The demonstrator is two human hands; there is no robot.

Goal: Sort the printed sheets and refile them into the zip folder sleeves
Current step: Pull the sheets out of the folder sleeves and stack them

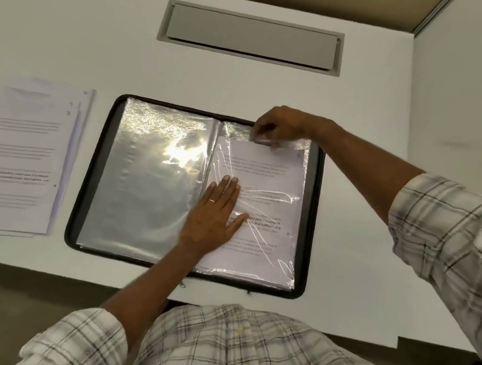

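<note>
A black zip folder (73, 221) lies open on the white table, its clear plastic sleeves shining. A printed sheet (273, 184) sits inside the right-hand sleeve (264, 140), which is wrinkled over it. My left hand (214, 214) lies flat with straight fingers on that sleeve, near the folder's spine. My right hand (279, 127) pinches the sleeve's top edge at the upper right. The left-hand sleeve (150, 183) holds no sheet that I can see. A stack of printed sheets (23, 157) lies on the table left of the folder.
A grey cable-tray flap (250, 37) is set into the table (354, 286) behind the folder. A white partition (459, 96) stands at the right. The table's front edge runs just below the folder, with my checked shirt beneath it.
</note>
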